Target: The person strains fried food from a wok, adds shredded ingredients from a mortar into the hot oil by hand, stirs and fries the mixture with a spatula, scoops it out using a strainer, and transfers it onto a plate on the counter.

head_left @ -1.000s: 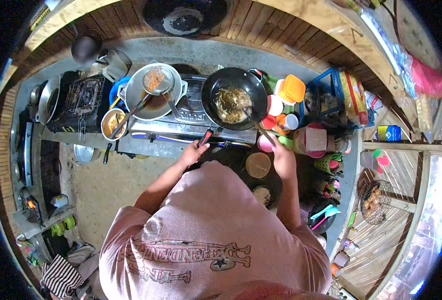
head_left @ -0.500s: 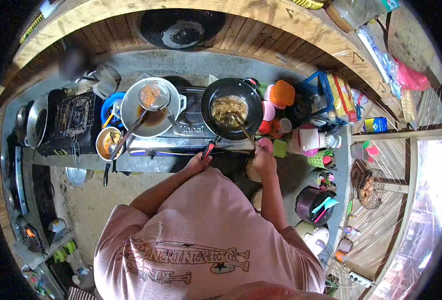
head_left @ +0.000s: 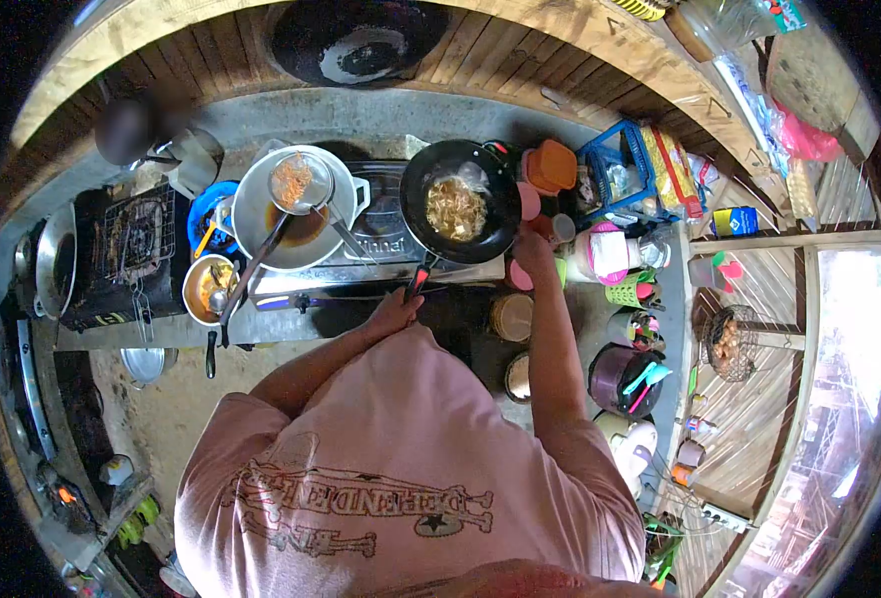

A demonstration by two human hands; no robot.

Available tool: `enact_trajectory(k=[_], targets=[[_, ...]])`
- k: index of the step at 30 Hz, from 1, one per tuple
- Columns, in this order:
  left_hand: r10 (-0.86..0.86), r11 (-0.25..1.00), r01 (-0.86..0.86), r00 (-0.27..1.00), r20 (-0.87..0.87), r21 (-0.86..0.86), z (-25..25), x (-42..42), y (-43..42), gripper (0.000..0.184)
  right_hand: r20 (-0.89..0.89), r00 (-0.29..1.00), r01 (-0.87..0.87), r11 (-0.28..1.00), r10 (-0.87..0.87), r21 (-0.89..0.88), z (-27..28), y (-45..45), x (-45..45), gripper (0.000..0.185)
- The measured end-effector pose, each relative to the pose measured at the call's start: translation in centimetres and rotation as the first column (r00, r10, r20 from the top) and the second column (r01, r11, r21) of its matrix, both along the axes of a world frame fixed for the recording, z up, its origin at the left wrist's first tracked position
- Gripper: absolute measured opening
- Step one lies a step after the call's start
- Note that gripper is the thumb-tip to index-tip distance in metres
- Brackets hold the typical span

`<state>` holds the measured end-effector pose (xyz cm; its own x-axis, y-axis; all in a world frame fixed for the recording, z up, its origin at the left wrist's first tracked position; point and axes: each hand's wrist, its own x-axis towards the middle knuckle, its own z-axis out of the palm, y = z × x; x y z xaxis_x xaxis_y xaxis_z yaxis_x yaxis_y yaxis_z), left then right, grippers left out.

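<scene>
My left hand is closed round the red-and-black handle of a black frying pan. Light brown fried pieces lie in the pan, in what looks like oil. At the pan's right side, close to its rim and beside a pink container, is my right hand. Its fingers are hidden, and I cannot see whether it holds anything. The pan rests on the gas stove. To its left stands a large pale pot, with a strainer of orange-brown bits across its top.
A small pan with orange food and a spoon sits left of the large pot. Behind it is a blue bowl. Orange tubs, a blue basket and a purple pot crowd the right side. A grill rack lies far left.
My right hand has moved up and right from the pan's front to its right side. The spatula it held in the pan no longer shows. My left hand stays on the handle.
</scene>
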<state>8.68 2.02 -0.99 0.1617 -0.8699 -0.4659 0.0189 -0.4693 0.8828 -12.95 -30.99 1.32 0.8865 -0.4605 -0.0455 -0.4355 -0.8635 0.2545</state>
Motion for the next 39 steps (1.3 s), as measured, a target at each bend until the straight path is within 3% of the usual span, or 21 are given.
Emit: enact_trajectory(k=[1, 3, 4, 5, 6, 8, 10, 12, 15, 16, 18, 21, 22, 23, 25, 26, 29, 32, 36, 38, 39], targets=[[0.005, 1.000, -0.005, 1.000, 0.020, -0.003, 0.0, 0.1, -0.2, 0.037, -0.003, 1.000, 0.003, 1.000, -0.003, -0.003, 0.6, 0.1, 0.3, 0.024], [0.011, 1.000, -0.010, 0.997, 0.072, -0.026, -0.3, 0.3, -0.2, 0.039, -0.332, 0.854, -0.463, 0.875, 0.399, -0.140, 1.6, 0.6, 1.4, 0.022], [0.013, 1.000, -0.013, 1.000, 0.013, -0.008, -0.3, 0.4, -0.2, 0.040, -0.336, 0.853, -0.465, 0.874, 0.400, -0.141, 2.8, 1.9, 1.9, 0.022], [0.015, 1.000, -0.015, 0.999, -0.046, 0.010, -0.4, 0.6, -0.2, 0.041, 0.111, 0.978, -0.190, 0.974, 0.177, 0.123, 4.4, 4.2, 2.1, 0.023], [0.016, 1.000, -0.016, 0.999, -0.051, 0.012, -0.6, 0.6, -0.2, 0.041, 0.434, 0.876, -0.020, 0.882, -0.212, 0.471, 6.1, 6.4, 1.8, 0.023], [0.058, 0.997, -0.056, 0.997, 0.042, -0.057, -1.4, 0.4, 0.1, 0.042, 0.417, 0.877, 0.066, 0.921, -0.237, 0.384, 8.6, 9.2, 0.4, 0.027], [0.067, 0.998, -0.066, 0.997, 0.025, -0.012, -1.7, 0.4, -0.1, 0.042, 0.404, 0.877, 0.149, 0.946, -0.261, 0.289, 12.8, 12.4, -0.3, 0.031], [0.072, 0.997, -0.072, 0.997, 0.015, 0.032, -1.4, 0.5, -0.1, 0.041, 0.071, 0.858, 0.477, 0.841, -0.509, 0.255, 17.6, 16.1, -0.3, 0.035], [0.050, 0.998, -0.053, 0.996, 0.068, 0.039, -1.5, 0.6, -0.2, 0.042, 0.223, 0.879, 0.397, 0.905, -0.422, 0.151, 16.4, 17.8, -3.6, 0.040], [0.083, 0.997, -0.083, 0.997, 0.007, 0.000, -2.2, 0.4, -0.2, 0.043, 0.224, 0.878, 0.399, 0.905, -0.424, 0.150, 16.7, 18.3, -3.4, 0.040], [0.111, 0.993, -0.113, 0.992, -0.054, -0.038, -3.6, 0.2, -0.3, 0.043, 0.051, 0.842, 0.518, 0.830, -0.537, 0.206, 17.1, 19.4, -2.6, 0.041], [0.036, 0.999, -0.038, 0.995, 0.092, 0.015, -2.5, 0.5, -0.4, 0.044, 0.154, 0.827, 0.500, 0.832, -0.541, 0.242, 13.7, 18.5, -1.0, 0.043], [0.024, 0.999, -0.028, 0.996, 0.087, 0.045, -2.5, 0.4, -0.3, 0.044, 0.039, 0.804, 0.575, 0.792, -0.594, 0.206, 14.0, 18.2, 0.5, 0.041], [0.017, 0.997, -0.023, 0.996, 0.085, 0.071, -2.4, 0.4, -0.6, 0.044, 0.043, 0.804, 0.574, 0.793, -0.593, 0.206, 14.3, 18.0, 0.5, 0.041], [0.023, 0.998, -0.028, 0.996, 0.090, 0.061, -2.0, 0.6, -0.5, 0.044, 0.218, 0.810, 0.499, 0.836, -0.544, 0.230, 14.7, 17.5, 0.7, 0.025], [0.023, 0.998, -0.028, 0.996, 0.089, 0.055, -1.8, 0.6, -0.4, 0.044, 0.220, 0.811, 0.496, 0.837, -0.542, 0.233, 14.8, 17.0, 0.5, 0.025], [0.044, 0.997, -0.048, 0.997, 0.062, 0.068, -1.9, 0.5, -0.4, 0.043, 0.250, 0.782, 0.507, 0.816, -0.571, 0.279, 14.7, 14.3, -0.9, 0.027], [0.040, 0.997, -0.043, 0.998, 0.051, 0.057, -2.0, 0.2, -0.6, 0.043, 0.190, 0.755, 0.578, 0.774, -0.627, 0.257, 13.9, 11.4, -0.5, 0.043], [0.124, 0.992, -0.124, 0.992, -0.022, -0.010, -1.9, -0.4, -0.1, 0.043, 0.126, 0.775, 0.577, 0.775, -0.619, 0.258, 6.8, 6.1, -1.3, 0.039], [0.093, 0.996, -0.090, 0.979, 0.182, -0.025, -0.1, -0.1, -0.1, 0.044, 0.179, 0.938, 0.271, 0.951, -0.296, 0.151, 0.7, 2.8, -2.2, 0.035], [0.095, 0.995, -0.092, 0.978, 0.186, -0.025, -0.3, -0.1, -0.2, 0.044, 0.183, 0.938, 0.269, 0.951, -0.294, 0.153, 0.7, 3.1, -1.5, 0.035]])
